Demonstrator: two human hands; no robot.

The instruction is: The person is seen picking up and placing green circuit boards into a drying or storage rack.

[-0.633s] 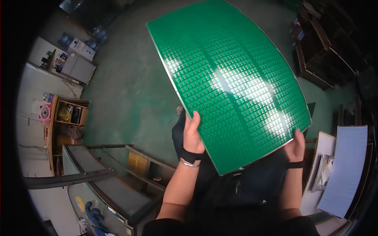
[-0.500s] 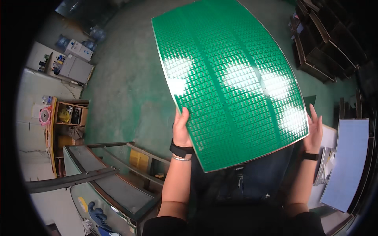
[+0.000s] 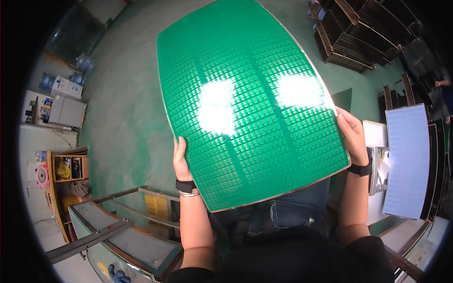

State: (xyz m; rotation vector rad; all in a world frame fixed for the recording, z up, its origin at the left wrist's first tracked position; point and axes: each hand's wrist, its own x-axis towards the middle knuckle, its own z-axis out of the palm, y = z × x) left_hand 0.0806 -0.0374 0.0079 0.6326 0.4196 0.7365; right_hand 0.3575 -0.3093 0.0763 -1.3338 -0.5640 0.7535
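A large rectangular green printed circuit board panel (image 3: 264,155) is held up in front of the wearer's body, tilted, its lower edge above the lap and its upper edge reaching the top of the view. Rows of small repeating metallic pads cover it, divided by plain green strips running lengthwise, and two bright white reflections glare from its surface. The left hand (image 3: 180,161) grasps the panel's left edge near the lower corner, thumb upward along the edge, the other fingers mostly hidden. The right hand (image 3: 353,134) grasps the right edge, somewhat higher, with part of the hand tucked behind. Each wrist wears a black band; a silver bracelet (image 3: 189,194) circles the left forearm just below its band. Beneath the panel are blue jeans (image 3: 302,207) and black clothing. Beyond lies a worn green-grey floor (image 3: 125,113). At lower left stands a grey-topped workbench (image 3: 141,247), with a dark blue glove (image 3: 118,274) near the bottom edge. Farther left are a round pink fan (image 3: 42,175), a wooden cabinet (image 3: 71,179) and large clear-blue water jugs (image 3: 85,62). To the right, a pale blue panel (image 3: 406,160) leans lengthwise, dark racks (image 3: 358,37) stand above, and another person's hand (image 3: 442,83) shows at the far edge.
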